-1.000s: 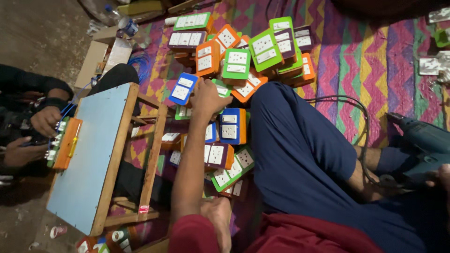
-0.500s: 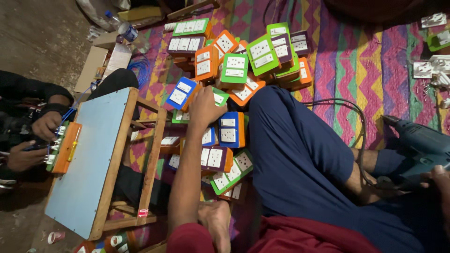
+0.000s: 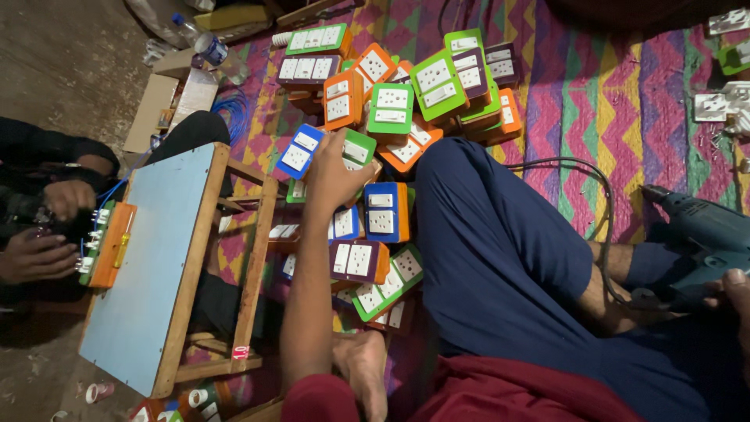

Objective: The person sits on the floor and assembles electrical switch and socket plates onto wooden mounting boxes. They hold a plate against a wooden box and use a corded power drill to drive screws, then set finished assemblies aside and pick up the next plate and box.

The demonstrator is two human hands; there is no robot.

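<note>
My left hand [image 3: 336,176] reaches from the bottom of the view into a pile of coloured switch boxes [image 3: 391,117] on a striped mat. Its fingers close on a blue switch box [image 3: 299,152], which is tilted at the pile's left edge. Right beside the hand lie a green box [image 3: 359,148] and a blue and orange box [image 3: 385,211]. At the far right edge my right hand [image 3: 734,293] grips a teal power drill [image 3: 699,234] resting by my leg; only part of this hand shows.
A wooden stool with a pale blue top [image 3: 148,266] stands to the left. Another person's hands [image 3: 47,234] work on an orange box [image 3: 105,242] at its edge. A black cable [image 3: 601,195] loops over the mat. A plastic bottle [image 3: 205,43] and cardboard lie at top left.
Hardly anything: the view has drifted a little, and my left hand stays on the blue box at the pile.
</note>
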